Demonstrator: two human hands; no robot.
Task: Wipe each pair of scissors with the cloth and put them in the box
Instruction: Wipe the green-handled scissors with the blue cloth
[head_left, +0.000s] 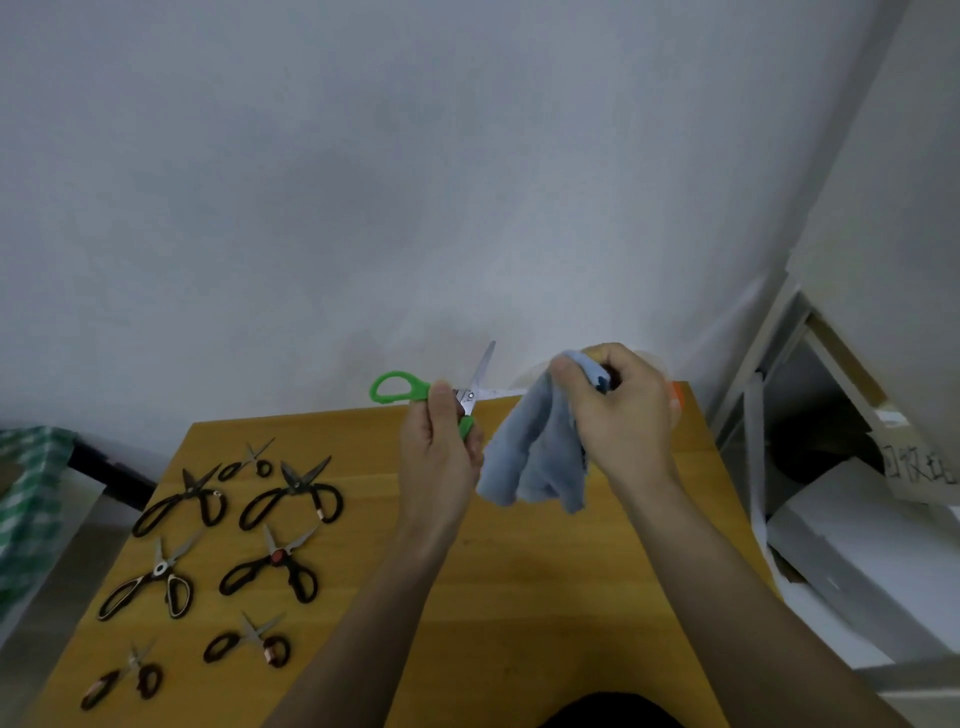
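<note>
Green scissors (431, 395) sit open in your left hand (441, 447), so your right hand (623, 410), gripping the cloth (530, 462), can rub the blades.

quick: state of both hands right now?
Left hand: grips the green scissors by a handle, blades open.
Right hand: grips the blue cloth, apart from the blades.

Plain room: wooden table (519, 597), white wall (363, 182).

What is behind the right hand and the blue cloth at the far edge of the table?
Behind the right hand and blue cloth, a pale rounded container rim and an orange edge show. Its body and contents are hidden.
</note>
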